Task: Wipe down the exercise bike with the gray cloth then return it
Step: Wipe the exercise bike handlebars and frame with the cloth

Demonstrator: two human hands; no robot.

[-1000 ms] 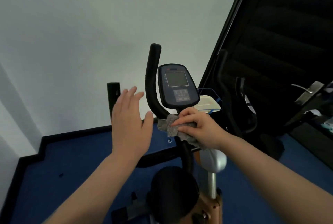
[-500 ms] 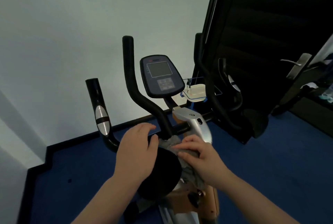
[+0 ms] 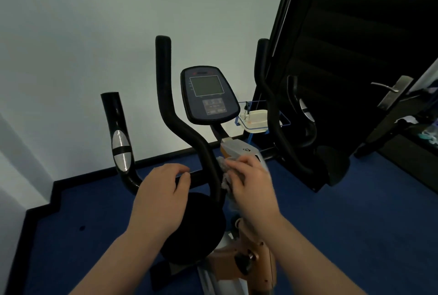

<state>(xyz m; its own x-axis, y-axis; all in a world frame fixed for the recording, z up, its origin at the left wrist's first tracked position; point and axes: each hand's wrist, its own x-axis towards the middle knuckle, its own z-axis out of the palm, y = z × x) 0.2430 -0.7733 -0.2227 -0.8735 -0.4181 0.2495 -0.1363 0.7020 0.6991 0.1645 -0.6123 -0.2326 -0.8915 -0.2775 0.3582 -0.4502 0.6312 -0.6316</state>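
We've got the gray cloth [image 3: 225, 177] pressed under our right hand [image 3: 251, 183] on the bike's silver post [image 3: 239, 150], running up-and-away; left hand [image 3: 163, 190] curls over the crossbar [image 3: 196, 176] (steadying, probably).

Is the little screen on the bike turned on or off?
Off, it seems. The console screen is a dull blank gray, with no numbers or glow showing.

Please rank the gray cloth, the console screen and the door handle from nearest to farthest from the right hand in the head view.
1. Gray cloth: under the right hand.
2. Console screen: above the hand, on the bike.
3. Door handle: far right, on the dark door.
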